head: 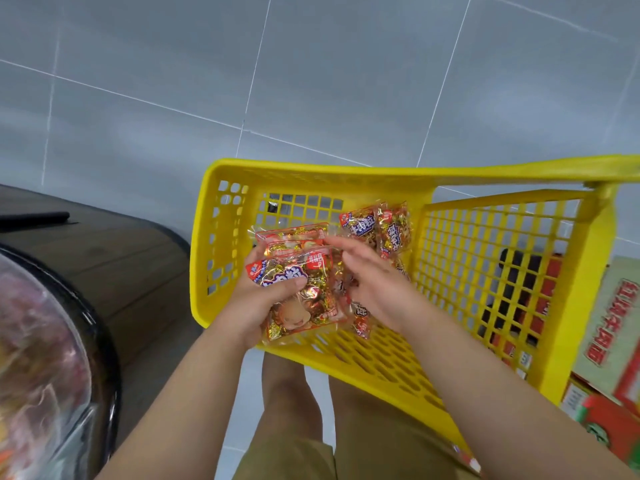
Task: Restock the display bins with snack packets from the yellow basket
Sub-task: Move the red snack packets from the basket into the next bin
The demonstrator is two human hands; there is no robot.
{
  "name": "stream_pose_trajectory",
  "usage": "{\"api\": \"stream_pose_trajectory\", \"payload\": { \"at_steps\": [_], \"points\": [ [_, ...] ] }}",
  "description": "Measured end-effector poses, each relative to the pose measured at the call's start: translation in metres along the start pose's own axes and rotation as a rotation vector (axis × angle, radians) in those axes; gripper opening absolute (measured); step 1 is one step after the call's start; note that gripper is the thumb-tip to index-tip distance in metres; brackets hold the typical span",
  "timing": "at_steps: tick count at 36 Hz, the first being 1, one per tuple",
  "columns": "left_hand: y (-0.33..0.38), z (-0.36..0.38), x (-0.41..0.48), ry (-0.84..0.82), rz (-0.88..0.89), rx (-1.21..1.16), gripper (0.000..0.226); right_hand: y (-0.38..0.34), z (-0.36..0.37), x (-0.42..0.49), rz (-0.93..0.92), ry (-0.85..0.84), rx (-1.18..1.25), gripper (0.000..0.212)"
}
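A yellow plastic basket sits tilted over the grey tiled floor. Inside it lie several red-and-gold snack packets. My left hand grips a stack of these snack packets, thumb curled over the top one. My right hand rests against the right side of the stack, its fingers fairly straight and reaching over the packets. More packets lie under and behind my right hand.
A round display bin with a black rim and clear cover, filled with wrapped snacks, stands at the lower left on a wooden stand. Red and green cartons lie at the right. My legs are below the basket.
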State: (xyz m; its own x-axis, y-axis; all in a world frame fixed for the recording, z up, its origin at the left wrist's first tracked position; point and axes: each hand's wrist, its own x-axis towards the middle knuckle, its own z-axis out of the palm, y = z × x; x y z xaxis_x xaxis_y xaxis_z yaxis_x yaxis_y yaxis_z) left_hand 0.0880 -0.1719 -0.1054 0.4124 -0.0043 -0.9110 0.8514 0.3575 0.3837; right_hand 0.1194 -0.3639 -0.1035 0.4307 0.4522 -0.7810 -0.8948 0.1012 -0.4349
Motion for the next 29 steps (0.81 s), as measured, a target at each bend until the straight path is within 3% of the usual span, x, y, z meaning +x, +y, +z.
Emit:
{"api": "stream_pose_trajectory", "payload": {
  "at_steps": [2, 3, 5, 7, 8, 11, 13, 18, 23, 26, 29],
  "points": [
    [-0.002, 0.001, 0.001, 0.018, -0.007, -0.014, 0.105, 0.000, -0.021, 0.006, -0.026, 0.081, 0.137, 0.020],
    [-0.003, 0.000, 0.001, 0.022, -0.010, -0.017, 0.107, 0.000, -0.032, 0.011, -0.057, 0.199, 0.157, 0.014],
    [-0.007, -0.001, 0.001, 0.026, -0.015, -0.033, 0.104, 0.004, -0.055, 0.026, -0.059, 0.586, -0.039, 0.006],
    [-0.009, -0.004, 0.001, 0.028, -0.014, -0.045, 0.097, 0.009, -0.077, 0.045, -0.011, 0.942, -0.209, 0.021],
    [-0.010, -0.006, 0.000, 0.033, -0.011, -0.044, 0.093, 0.012, -0.088, 0.053, 0.014, 1.007, -0.262, 0.034],
    [-0.009, -0.011, -0.004, 0.034, 0.016, -0.059, 0.074, 0.021, -0.115, 0.076, 0.147, 0.944, -0.524, 0.070],
    [-0.006, -0.015, -0.008, 0.037, 0.026, -0.079, 0.074, 0.024, -0.125, 0.087, 0.225, 0.865, -0.559, 0.090],
    [0.000, -0.025, -0.020, 0.045, 0.053, -0.113, 0.080, 0.019, -0.135, 0.104, 0.245, 0.828, -0.590, 0.111],
    [-0.001, -0.031, -0.033, 0.036, 0.065, -0.186, 0.051, 0.013, -0.133, 0.096, 0.201, 0.776, -0.608, 0.098],
    [-0.004, -0.033, -0.044, 0.056, 0.077, -0.223, 0.048, 0.014, -0.128, 0.075, 0.194, 0.764, -0.581, 0.078],
    [-0.005, -0.032, -0.059, 0.071, 0.094, -0.254, 0.044, 0.017, -0.123, 0.046, 0.206, 0.800, -0.546, 0.072]
  ]
}}
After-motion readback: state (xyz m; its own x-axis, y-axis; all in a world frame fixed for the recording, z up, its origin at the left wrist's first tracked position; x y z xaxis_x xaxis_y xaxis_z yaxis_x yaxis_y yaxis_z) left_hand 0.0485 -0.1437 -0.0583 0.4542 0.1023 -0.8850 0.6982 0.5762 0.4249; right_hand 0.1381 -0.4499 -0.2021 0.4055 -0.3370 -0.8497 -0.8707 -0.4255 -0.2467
